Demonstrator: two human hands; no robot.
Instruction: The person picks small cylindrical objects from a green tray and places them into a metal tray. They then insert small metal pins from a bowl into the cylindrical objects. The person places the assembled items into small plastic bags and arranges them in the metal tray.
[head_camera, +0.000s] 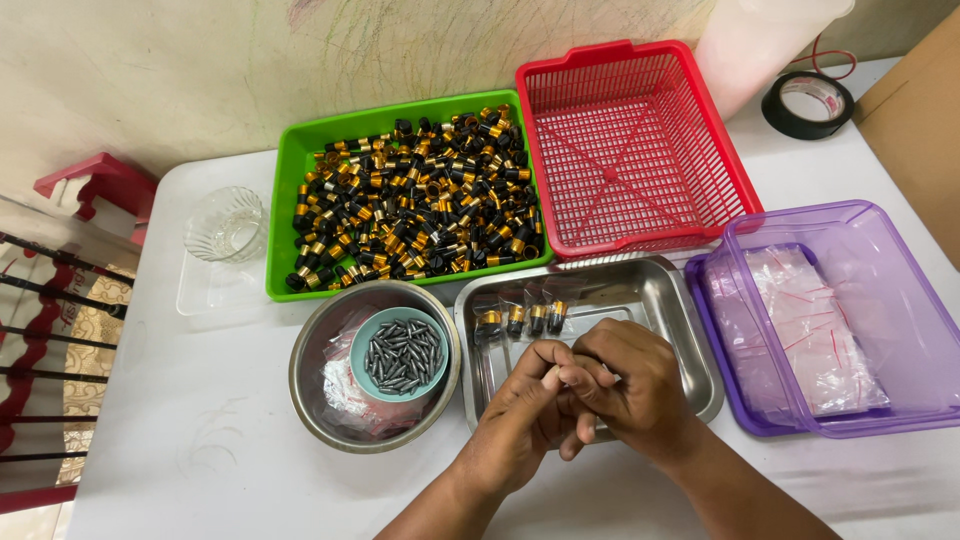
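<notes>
My left hand (520, 410) and my right hand (635, 385) are pressed together over the steel rectangular tray (690, 330), fingers curled around something small that stays mostly hidden. A thin pale sliver shows between the right fingers. In the tray's far part lie several small clear bags (520, 318), each holding a black and gold cap. To the left stands a round steel bowl (310, 400) with a teal cup (362, 360) full of dark grey pointed metal tips (402, 355).
A green tray (285, 220) heaped with black and gold caps sits behind. A red mesh basket (620, 150) stands beside it. A purple bin (900, 300) of clear zip bags is at right. A glass dish (228, 225), tape roll (808, 103) and cardboard box (915, 110) stand around.
</notes>
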